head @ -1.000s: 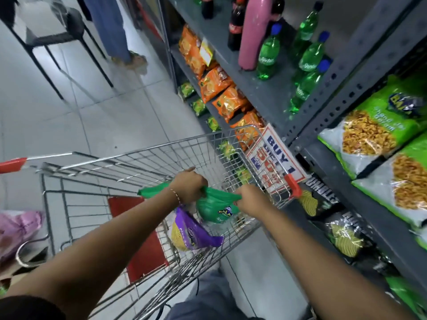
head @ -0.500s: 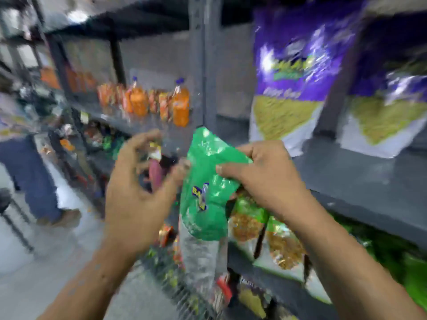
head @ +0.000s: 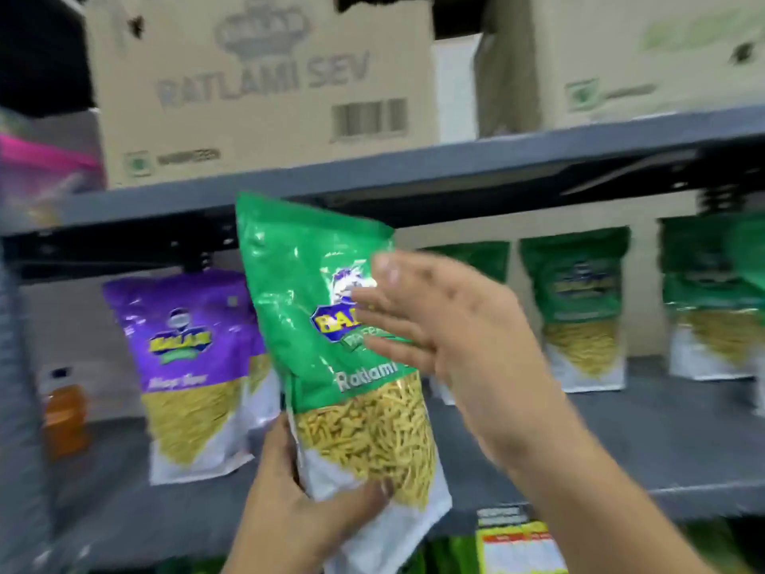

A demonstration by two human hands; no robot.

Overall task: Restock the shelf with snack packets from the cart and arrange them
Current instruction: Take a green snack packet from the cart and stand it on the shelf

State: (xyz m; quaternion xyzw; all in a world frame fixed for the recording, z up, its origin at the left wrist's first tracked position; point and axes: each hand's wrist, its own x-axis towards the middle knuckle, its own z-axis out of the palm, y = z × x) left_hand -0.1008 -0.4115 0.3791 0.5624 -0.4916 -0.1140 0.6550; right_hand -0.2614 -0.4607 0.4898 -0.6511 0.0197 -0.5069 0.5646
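Half a second earlier the green Ratlami sev packet (head: 331,325) was crumpled between both hands at chest height; now it stood upright, unfolded, before the grey shelf (head: 621,441). Green on top, it showed yellow sev through a clear window above a white base. The left hand (head: 298,507) gripped its bottom corner; the right hand (head: 447,325) lay flat and spread on its face. Bare shelf lay open behind it, between one purple packet (head: 190,366) and three green packets (head: 579,308).
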